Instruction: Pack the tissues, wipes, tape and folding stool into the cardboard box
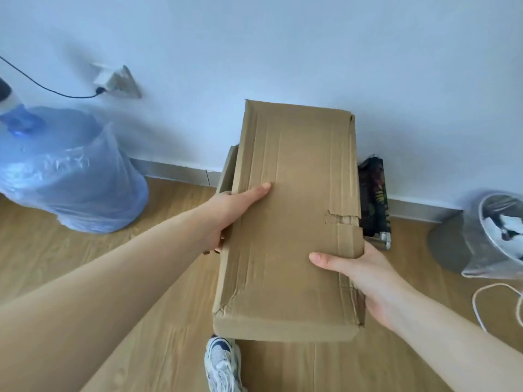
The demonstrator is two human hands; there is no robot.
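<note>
A worn brown cardboard box (291,222) is held up in front of me above the wooden floor, its closed flat side facing me. My left hand (235,210) grips its left edge, thumb lying across the face. My right hand (356,275) grips the torn right edge lower down, thumb on the face. A dark, patterned flat object (375,199) leans against the wall just behind the box's right side; I cannot tell what it is. Tissues, wipes and tape are not visible.
A large blue water bottle (70,171) wrapped in plastic stands at the left by the wall. A bin lined with a clear bag (498,236) is at the right, a white cord (486,301) beside it. A wall socket (116,80) holds a charger. My shoe (223,363) is below the box.
</note>
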